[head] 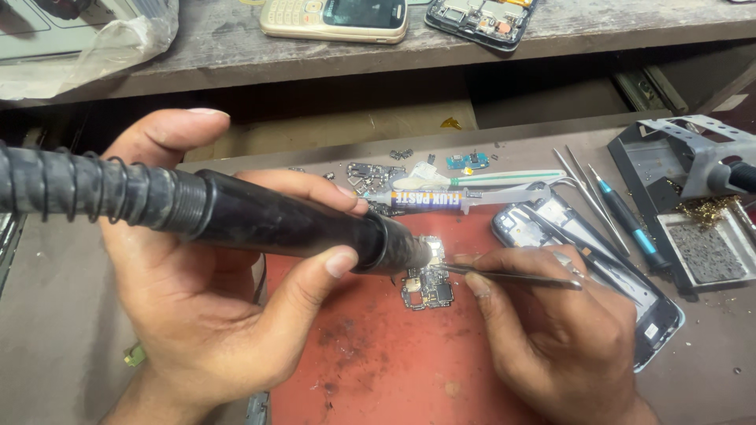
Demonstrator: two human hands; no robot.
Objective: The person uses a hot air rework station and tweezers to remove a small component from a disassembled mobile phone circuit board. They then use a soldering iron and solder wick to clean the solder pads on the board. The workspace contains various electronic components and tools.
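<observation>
Hands at a small circuit board on a red mat.

Left hand (pixel 213 291), at seven o'clock in the view, is wrapped around a black hot-air wand (pixel 260 220) whose nozzle tip sits just over the board (pixel 428 287). Right hand (pixel 551 323), at five o'clock, pinches tweezers (pixel 504 275), their points touching the board at the nozzle. Board lies on the mat (pixel 378 354), near the view's centre. Beyond it, toward twelve o'clock, a flux syringe (pixel 449 198) lies across the bench (pixel 55 330) among loose small parts (pixel 378 171). At three o'clock lie an open phone frame (pixel 654 315) and a screwdriver (pixel 630 224). Farthest, at twelve o'clock, a keypad phone (pixel 335 17) rests on a shelf (pixel 220 47).
</observation>
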